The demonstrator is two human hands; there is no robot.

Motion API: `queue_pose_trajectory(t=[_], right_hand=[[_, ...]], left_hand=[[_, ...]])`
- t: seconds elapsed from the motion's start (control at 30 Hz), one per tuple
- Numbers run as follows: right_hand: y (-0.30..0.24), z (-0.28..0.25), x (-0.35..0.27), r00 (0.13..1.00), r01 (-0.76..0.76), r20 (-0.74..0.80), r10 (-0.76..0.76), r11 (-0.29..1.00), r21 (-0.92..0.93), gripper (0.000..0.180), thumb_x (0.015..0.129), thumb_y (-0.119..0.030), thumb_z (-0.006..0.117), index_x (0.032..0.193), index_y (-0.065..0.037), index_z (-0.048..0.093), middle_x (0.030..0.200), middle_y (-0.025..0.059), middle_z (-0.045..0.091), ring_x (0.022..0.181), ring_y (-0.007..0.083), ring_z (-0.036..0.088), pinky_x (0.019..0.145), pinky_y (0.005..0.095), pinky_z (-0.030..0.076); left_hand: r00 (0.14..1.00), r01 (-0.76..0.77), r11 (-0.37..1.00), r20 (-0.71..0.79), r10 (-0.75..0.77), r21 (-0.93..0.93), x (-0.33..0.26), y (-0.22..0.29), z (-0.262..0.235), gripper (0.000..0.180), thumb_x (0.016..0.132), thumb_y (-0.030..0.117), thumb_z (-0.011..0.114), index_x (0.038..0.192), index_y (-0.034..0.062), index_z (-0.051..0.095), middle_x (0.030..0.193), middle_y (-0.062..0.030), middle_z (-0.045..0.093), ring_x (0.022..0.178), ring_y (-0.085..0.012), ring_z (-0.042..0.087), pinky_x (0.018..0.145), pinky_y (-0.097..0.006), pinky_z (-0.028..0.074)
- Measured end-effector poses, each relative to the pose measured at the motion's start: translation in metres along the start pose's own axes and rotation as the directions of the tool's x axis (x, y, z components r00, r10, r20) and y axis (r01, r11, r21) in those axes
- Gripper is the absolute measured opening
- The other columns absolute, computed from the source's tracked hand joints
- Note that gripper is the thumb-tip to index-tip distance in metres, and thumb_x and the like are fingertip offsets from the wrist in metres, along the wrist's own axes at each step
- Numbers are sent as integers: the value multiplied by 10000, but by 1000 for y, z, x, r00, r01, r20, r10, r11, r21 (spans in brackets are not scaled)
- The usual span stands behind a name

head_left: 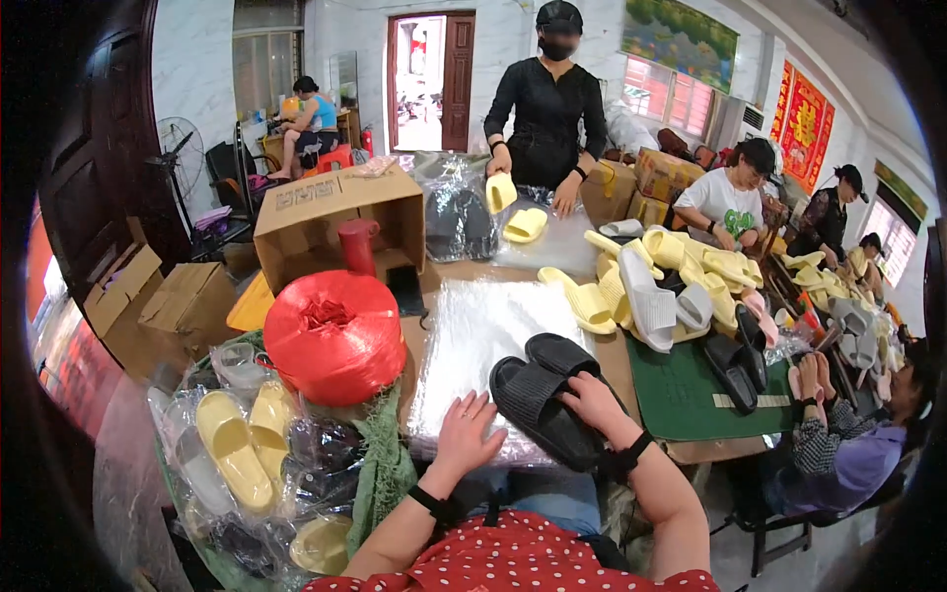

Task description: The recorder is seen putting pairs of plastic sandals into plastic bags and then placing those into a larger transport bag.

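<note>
My left hand (468, 434) lies flat with its fingers spread on a stack of clear plastic bags (478, 331) at the table's front. Just right of it, my right hand (596, 407) grips a pair of black slippers (528, 403) that overlap each other. Its fingertips curl over the inner edge of one slipper; the thumb is not clearly seen. The slippers rest over the right part of the bags, toes pointing away from me. Part of the lower slipper is hidden under my right hand and wrist.
A big roll of red plastic twine (335, 340) and an open cardboard box (340, 212) stand left. Bagged slippers fill a green sack (380, 464). Loose yellow slippers (582, 301) pile up right, by a green mat (681, 395). Across the table, a person in black (547, 109) holds a yellow slipper.
</note>
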State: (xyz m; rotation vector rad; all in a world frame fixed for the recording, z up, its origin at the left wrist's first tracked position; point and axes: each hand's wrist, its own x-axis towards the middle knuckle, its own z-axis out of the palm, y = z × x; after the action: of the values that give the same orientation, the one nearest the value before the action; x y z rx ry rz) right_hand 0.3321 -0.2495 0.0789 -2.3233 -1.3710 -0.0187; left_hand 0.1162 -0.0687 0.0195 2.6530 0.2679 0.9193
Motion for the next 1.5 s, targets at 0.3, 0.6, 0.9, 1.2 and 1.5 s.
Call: queue_pose_trajectory(t=[0.3,0.6,0.9,1.2,1.5], right_hand=[[0,-8,-59,966,8,-256,30,989,148,206,803,-142,661,815,26,543,819,196,520,797,420,555,686,466,453],[-3,-35,-135,716,19,-489,497,687,726,183,948,-73,546,1069,62,578,955,45,635,880,109,546,789,273,433],[15,-33,-155,664,78,-418,620,498,864,286,955,-79,560,1203,59,532,1103,106,631,984,169,601,823,291,475],[1,-30,-148,689,157,-484,539,541,826,242,950,-37,541,1162,68,588,1078,75,656,977,127,582,861,265,432],[-1,-27,-144,666,126,-480,571,548,827,185,936,-3,522,1096,51,600,1032,54,658,944,122,600,816,254,458]], left_hand=[[999,15,998,33,-13,-69,4,4,-9,481,809,387,658,1165,64,634,1320,-180,559,1267,-391,469,1084,-512,322],[982,31,997,186,-17,-73,8,8,-16,658,767,462,718,1291,89,582,1417,-188,476,1339,-404,388,1107,-486,297],[933,70,997,354,-57,-23,18,17,-18,575,790,346,727,1316,166,578,1420,-241,451,1339,-420,388,1056,-501,346],[883,-44,998,466,64,-53,6,32,-42,713,765,426,731,1384,157,501,1490,-250,340,1381,-439,308,1091,-503,318],[913,248,873,402,-66,-420,20,19,-41,330,952,255,553,1198,59,652,1283,-207,589,1264,-362,497,1046,-411,395]])
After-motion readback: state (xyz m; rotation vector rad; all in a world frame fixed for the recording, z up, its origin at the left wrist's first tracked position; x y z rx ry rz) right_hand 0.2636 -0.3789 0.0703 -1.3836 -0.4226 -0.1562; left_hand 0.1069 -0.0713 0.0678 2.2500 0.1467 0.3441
